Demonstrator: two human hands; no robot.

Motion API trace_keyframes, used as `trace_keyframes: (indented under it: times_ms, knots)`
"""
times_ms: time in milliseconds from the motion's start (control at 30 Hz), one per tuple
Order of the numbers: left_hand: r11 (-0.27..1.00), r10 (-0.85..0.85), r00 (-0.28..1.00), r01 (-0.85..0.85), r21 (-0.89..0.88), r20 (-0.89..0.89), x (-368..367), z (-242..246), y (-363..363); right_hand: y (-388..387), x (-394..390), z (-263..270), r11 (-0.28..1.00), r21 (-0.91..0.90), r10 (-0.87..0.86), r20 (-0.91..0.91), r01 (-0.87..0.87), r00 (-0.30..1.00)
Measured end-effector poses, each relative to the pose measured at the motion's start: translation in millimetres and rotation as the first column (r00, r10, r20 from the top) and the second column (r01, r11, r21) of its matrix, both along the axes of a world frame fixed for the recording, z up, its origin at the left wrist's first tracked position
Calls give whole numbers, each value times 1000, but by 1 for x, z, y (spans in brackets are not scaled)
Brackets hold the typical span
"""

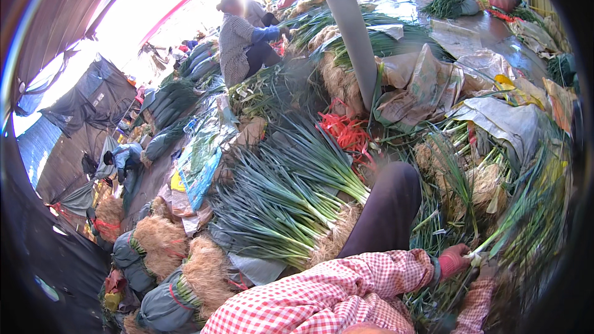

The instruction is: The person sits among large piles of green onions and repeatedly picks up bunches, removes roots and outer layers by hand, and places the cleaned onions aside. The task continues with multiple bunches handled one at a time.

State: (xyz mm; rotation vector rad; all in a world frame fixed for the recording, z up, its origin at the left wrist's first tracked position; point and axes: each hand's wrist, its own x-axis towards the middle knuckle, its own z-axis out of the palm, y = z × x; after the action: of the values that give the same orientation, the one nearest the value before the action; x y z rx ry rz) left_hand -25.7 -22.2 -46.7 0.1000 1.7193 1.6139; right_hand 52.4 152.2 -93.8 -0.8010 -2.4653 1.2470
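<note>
At the lower right, my left hand (454, 261), in a red glove, is closed on the white root end of a green onion (487, 242). My right hand (486, 266), in a dark glove, touches the same root end from the other side; its fingers are hard to make out. The onion's green leaves run up to the right over more loose green onions (533, 236). Left of my bent knee, green onions (287, 213) lie in rows with their roots towards me.
Red plastic ties (345, 131) lie beyond my knee, near a slanted grey pole (352, 32). Wrapped onion bundles (169, 306) stand at the lower left. A person in a checked shirt (236, 41) sits further off; another in blue (125, 155) bends at the left.
</note>
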Motion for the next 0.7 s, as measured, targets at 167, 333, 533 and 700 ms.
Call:
trace_keyframes:
  times_ms: [167,333,533,700]
  knots:
    - [998,-51,970,40,-51,-238,-9,-18,4,-17,13,30,956,-285,71,8,-66,997]
    - [885,-92,913,-108,453,397,-52,-35,-13,-52,-3,93,978,-22,199,416,-209,888]
    - [870,-273,806,-26,492,525,-32,-3,-25,-23,-11,112,971,-234,181,557,-55,811]
    - [878,-372,503,-83,472,780,-16,-15,-23,-30,-24,82,668,-711,-22,277,220,961]
